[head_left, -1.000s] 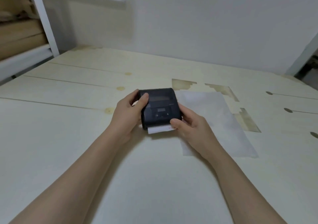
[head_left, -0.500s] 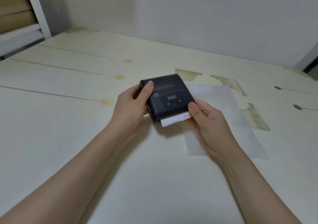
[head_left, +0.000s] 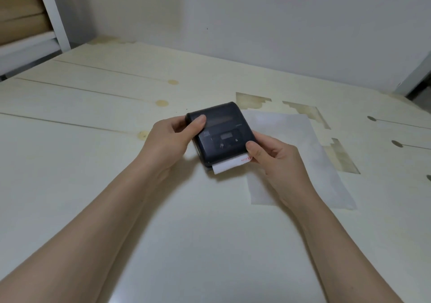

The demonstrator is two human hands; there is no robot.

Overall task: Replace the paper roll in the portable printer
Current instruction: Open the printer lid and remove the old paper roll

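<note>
Both hands' fingers clamp the printer; paper strip beside the right thumb could tear if tugged

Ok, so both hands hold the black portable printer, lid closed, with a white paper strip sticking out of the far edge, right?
Not quite: in the head view the white paper strip sticks out of the near edge of the black portable printer, by the right hand. The left hand grips its other side, lid closed.
</note>
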